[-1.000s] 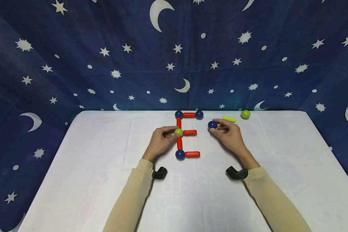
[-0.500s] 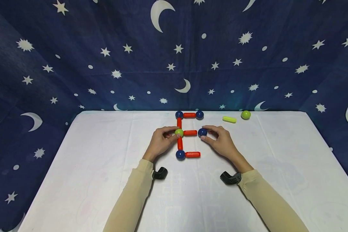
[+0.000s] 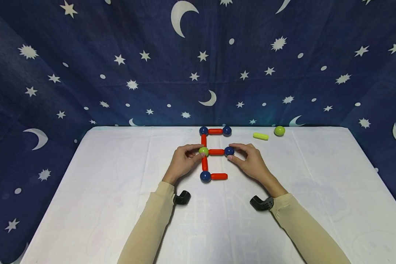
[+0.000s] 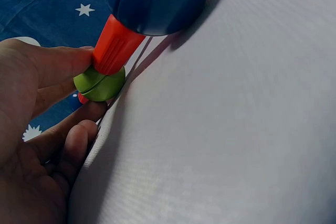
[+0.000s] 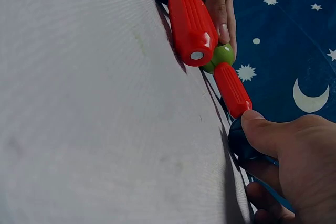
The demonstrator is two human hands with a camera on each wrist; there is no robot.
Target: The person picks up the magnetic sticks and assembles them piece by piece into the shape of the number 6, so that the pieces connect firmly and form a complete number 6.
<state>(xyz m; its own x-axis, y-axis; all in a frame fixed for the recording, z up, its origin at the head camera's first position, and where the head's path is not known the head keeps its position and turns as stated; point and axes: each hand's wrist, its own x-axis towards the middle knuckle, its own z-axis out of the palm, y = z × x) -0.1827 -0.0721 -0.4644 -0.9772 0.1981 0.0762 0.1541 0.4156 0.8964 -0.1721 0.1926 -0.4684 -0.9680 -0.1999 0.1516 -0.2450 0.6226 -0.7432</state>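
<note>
On the table lies an E-like shape of red rods and balls. At its middle joint my left hand (image 3: 182,162) pinches a green ball (image 3: 203,151) between thumb and finger. My right hand (image 3: 251,160) holds a blue ball (image 3: 229,151) at the right end of the middle red rod (image 3: 216,152); in the right wrist view this ball (image 5: 241,139) meets the rod's tip. A blue ball (image 3: 205,176) forms the near corner, with a red rod (image 3: 219,176) pointing right, its far end bare. Two more blue balls and a red rod (image 3: 215,131) make up the far arm.
Behind my right hand a loose yellow-green rod (image 3: 260,136) and a green ball (image 3: 279,131) lie near the back of the white table (image 3: 118,220). A dark blue cloth (image 3: 151,91) with stars and moons hangs at the back and sides.
My right hand has moved left and slightly nearer, bringing its blue ball from beside the yellow-green rod to the end of the middle red rod. My left hand has stayed on the green ball.
</note>
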